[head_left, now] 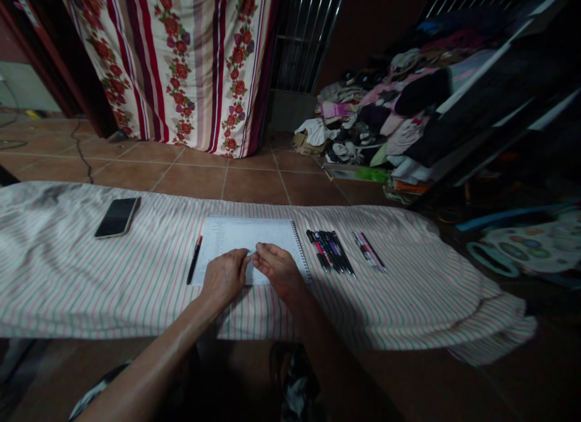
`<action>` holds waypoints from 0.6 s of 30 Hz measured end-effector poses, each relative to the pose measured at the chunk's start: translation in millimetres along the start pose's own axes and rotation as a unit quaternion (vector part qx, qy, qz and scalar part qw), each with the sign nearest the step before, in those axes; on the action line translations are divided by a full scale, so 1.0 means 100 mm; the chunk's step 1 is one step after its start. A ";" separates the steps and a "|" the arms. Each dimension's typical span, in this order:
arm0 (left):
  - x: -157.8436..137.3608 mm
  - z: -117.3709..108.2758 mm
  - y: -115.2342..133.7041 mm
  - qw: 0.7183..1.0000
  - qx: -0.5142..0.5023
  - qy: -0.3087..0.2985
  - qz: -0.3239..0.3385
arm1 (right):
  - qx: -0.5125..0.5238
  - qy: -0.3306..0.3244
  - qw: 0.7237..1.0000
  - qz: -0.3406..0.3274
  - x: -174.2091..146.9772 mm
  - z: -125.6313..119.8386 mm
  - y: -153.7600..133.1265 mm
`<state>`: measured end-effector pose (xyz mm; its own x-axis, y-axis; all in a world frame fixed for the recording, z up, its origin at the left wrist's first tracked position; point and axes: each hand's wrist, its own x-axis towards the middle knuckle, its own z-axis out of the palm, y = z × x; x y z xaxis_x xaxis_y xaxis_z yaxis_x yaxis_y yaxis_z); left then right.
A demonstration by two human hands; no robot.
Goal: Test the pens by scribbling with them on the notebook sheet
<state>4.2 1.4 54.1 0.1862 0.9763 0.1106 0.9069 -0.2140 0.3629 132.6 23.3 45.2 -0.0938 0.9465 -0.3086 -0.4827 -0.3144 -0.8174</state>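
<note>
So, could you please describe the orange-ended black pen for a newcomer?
On the pink-striped cloth, find the white spiral notebook. The slim black pen lies along its left edge. Unlike the dark pens bunched opposite, it lies alone, with an orange end.

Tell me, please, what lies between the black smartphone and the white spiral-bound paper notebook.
In the head view, a slim black pen with an orange end lies close beside the notebook; otherwise striped white cloth covers the stretch to the smartphone.
</note>
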 end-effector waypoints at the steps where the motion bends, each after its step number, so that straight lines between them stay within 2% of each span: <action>1: -0.01 -0.01 0.00 1.000 0.005 -0.001 0.004 | -0.014 0.009 1.000 0.002 0.00 0.00 0.01; 5: -0.02 -0.03 0.01 1.000 0.011 -0.014 0.001 | -0.062 0.050 0.997 -0.012 0.01 0.01 0.01; 8: 0.00 -0.05 0.00 0.999 -0.021 -0.025 -0.011 | -0.060 0.044 0.997 -0.035 0.00 0.01 0.00; 13: 0.02 -0.04 -0.03 0.998 -0.050 -0.008 -0.026 | 0.023 -0.012 1.000 -0.004 -0.03 0.02 -0.02; 15: 0.02 -0.03 -0.03 0.999 -0.040 0.003 -0.026 | 0.037 -0.012 0.999 0.013 -0.03 0.03 -0.02; 18: 0.00 -0.03 -0.01 1.000 -0.016 0.006 -0.005 | 0.001 0.018 1.000 0.020 -0.03 0.04 0.00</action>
<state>1.5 1.3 56.8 0.1722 0.9781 0.1170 0.8966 -0.2048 0.3926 129.1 20.9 48.4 -0.0828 0.9298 -0.3586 -0.4801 -0.3526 -0.8033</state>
